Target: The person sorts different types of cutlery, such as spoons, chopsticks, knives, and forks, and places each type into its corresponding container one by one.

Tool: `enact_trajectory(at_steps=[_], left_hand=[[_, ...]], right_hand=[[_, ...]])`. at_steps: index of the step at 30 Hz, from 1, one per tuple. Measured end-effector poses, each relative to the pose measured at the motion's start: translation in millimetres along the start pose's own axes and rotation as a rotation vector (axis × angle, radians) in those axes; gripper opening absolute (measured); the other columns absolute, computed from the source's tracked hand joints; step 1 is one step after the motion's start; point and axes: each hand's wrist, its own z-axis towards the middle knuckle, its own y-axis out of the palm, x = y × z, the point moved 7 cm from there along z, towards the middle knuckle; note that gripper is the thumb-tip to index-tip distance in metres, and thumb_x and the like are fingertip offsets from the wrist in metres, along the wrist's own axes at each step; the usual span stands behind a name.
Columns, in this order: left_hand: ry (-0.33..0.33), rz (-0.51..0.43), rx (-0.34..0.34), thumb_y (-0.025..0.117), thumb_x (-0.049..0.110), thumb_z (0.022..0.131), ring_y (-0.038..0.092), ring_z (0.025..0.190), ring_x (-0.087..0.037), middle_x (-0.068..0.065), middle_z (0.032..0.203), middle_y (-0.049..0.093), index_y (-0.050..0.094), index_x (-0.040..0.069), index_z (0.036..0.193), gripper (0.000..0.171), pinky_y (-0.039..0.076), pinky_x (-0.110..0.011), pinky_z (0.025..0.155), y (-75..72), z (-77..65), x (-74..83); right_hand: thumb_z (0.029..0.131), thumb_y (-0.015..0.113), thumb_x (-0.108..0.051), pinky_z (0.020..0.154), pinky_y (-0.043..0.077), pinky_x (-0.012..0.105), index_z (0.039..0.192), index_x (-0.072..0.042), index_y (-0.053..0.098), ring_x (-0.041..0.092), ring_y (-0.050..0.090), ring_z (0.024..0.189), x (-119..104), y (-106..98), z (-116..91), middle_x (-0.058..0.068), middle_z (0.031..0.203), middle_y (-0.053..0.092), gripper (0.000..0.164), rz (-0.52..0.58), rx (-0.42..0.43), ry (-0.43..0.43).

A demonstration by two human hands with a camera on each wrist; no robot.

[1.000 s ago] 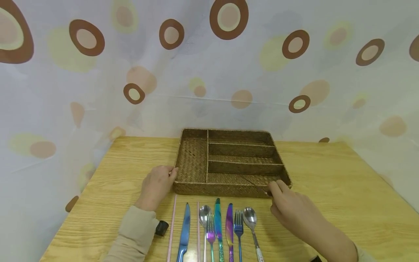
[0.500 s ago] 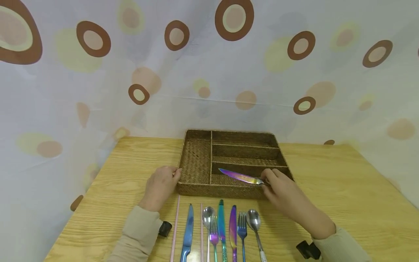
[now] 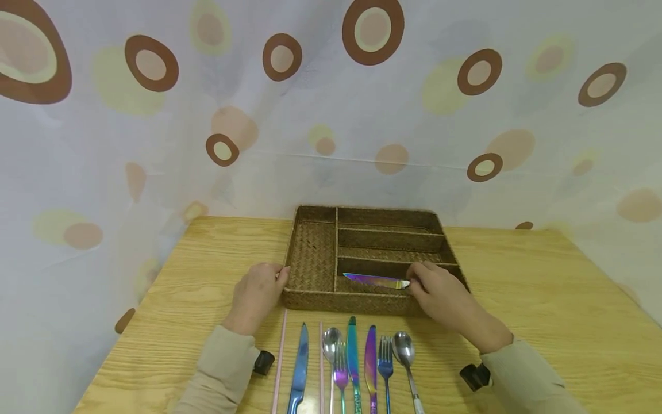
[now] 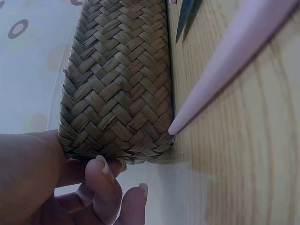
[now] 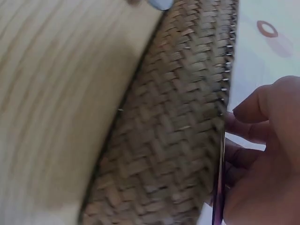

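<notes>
A brown woven cutlery tray [image 3: 331, 301] with divided compartments sits on the table. My left hand [image 3: 254, 294] holds its left front corner, the thumb at the rim; in the left wrist view, curled fingers [image 4: 101, 190] lie against the tray's end. In my right hand [image 3: 446, 296] is a purple iridescent table knife [image 3: 374, 280], gripped by its handle, which the fingers hide. Its blade points left over the front compartment. From the right wrist, a thin dark purple strip of the knife [image 5: 219, 187] shows beside the tray's front wall [image 5: 173, 117].
In front of the tray lie a pink straw [image 3: 280, 362], a blue knife [image 3: 299, 368], another pink straw [image 3: 321, 368], a spoon [image 3: 331, 345], a purple-green fork [image 3: 340, 371], a teal knife [image 3: 353, 351], a purple knife [image 3: 370, 362], a blue fork [image 3: 385, 359] and another spoon [image 3: 404, 348].
My right hand has moved left and swung the knife level over the front compartment, lowering it into the tray. My left hand stays at the tray's corner; the view has shifted slightly.
</notes>
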Motion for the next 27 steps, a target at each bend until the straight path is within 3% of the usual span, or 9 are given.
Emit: enact_trajectory(at_steps=[4, 11, 14, 17, 18, 20, 22, 24, 27], left_hand=[[0.011, 0.001, -0.002, 0.050, 0.024, 0.095, 0.031, 0.036, -0.009, -0.001, 0.046, 0.040, 0.055, 0.013, 0.062, 0.035, 0.024, -0.021, 0.032, 1.9, 0.1, 0.9], [0.026, 0.009, 0.005, 0.050, 0.024, 0.096, 0.029, 0.036, -0.009, -0.001, 0.046, 0.037, 0.054, 0.012, 0.061, 0.037, 0.023, -0.021, 0.033, 0.8, 0.7, -0.1], [0.031, 0.017, 0.012, 0.051, 0.024, 0.095, 0.030, 0.036, -0.009, -0.001, 0.046, 0.038, 0.055, 0.012, 0.062, 0.035, 0.024, -0.021, 0.033, -0.6, 0.1, 0.1], [0.028, 0.020, 0.010, 0.051, 0.024, 0.095, 0.031, 0.036, -0.010, -0.002, 0.047, 0.040, 0.053, 0.013, 0.060, 0.037, 0.025, -0.022, 0.033, -0.4, -0.1, 0.2], [0.024, 0.019, 0.010, 0.051, 0.024, 0.095, 0.032, 0.036, -0.010, -0.002, 0.047, 0.040, 0.053, 0.013, 0.060, 0.037, 0.025, -0.022, 0.033, -0.6, -0.4, 0.2], [0.019, 0.017, 0.007, 0.051, 0.024, 0.095, 0.032, 0.036, -0.010, -0.002, 0.048, 0.040, 0.053, 0.014, 0.059, 0.038, 0.025, -0.022, 0.033, -0.4, -0.4, 0.1], [0.018, 0.013, 0.009, 0.050, 0.024, 0.095, 0.033, 0.036, -0.010, -0.002, 0.048, 0.041, 0.053, 0.013, 0.059, 0.038, 0.025, -0.022, 0.033, -0.3, -0.4, -0.1], [0.021, 0.006, 0.013, 0.050, 0.024, 0.095, 0.033, 0.036, -0.010, -0.002, 0.047, 0.041, 0.053, 0.013, 0.060, 0.037, 0.025, -0.022, 0.033, -0.9, -0.5, 0.2], [0.034, 0.004, 0.020, 0.050, 0.024, 0.096, 0.032, 0.036, -0.010, -0.001, 0.047, 0.039, 0.052, 0.014, 0.058, 0.039, 0.024, -0.022, 0.033, -1.3, -0.5, 0.5]], right_hand=[[0.096, 0.043, -0.014, 0.057, 0.042, 0.030, 0.097, -0.008, 0.058, 0.010, 0.047, 0.065, 6, 10, -1, 0.000, 0.086, 0.057, 0.016, 0.032, -0.038, 0.006], [0.100, 0.040, -0.029, 0.050, 0.038, 0.031, 0.082, -0.017, 0.056, 0.012, 0.043, 0.053, 13, 23, 2, -0.003, 0.061, 0.046, 0.027, 0.043, -0.117, 0.039], [0.101, 0.033, -0.037, 0.055, 0.044, 0.035, 0.101, -0.012, 0.063, 0.017, 0.057, 0.071, 15, 28, 3, 0.004, 0.079, 0.062, 0.039, 0.029, -0.199, 0.072], [0.101, 0.029, -0.042, 0.066, 0.048, 0.039, 0.121, -0.009, 0.056, 0.023, 0.058, 0.097, 16, 30, 2, 0.009, 0.109, 0.064, 0.047, 0.008, -0.241, 0.087], [0.100, 0.029, -0.042, 0.062, 0.048, 0.038, 0.119, -0.010, 0.059, 0.023, 0.059, 0.091, 16, 30, 3, 0.009, 0.108, 0.064, 0.047, 0.015, -0.242, 0.093], [0.100, 0.030, -0.042, 0.053, 0.043, 0.034, 0.099, -0.011, 0.065, 0.016, 0.056, 0.069, 17, 31, 4, 0.005, 0.084, 0.064, 0.047, 0.016, -0.243, 0.107], [0.100, 0.032, -0.043, 0.045, 0.032, 0.029, 0.073, -0.015, 0.059, 0.011, 0.039, 0.051, 17, 31, 4, -0.002, 0.061, 0.049, 0.047, 0.021, -0.229, 0.123], [0.100, 0.033, -0.043, 0.043, 0.023, 0.028, 0.060, -0.019, 0.043, 0.012, 0.022, 0.046, 17, 31, 4, -0.003, 0.052, 0.032, 0.047, 0.019, -0.220, 0.133], [0.100, 0.031, -0.044, 0.042, 0.022, 0.028, 0.058, -0.020, 0.035, 0.011, 0.020, 0.045, 17, 31, 3, -0.005, 0.050, 0.030, 0.049, -0.013, -0.219, 0.133]])
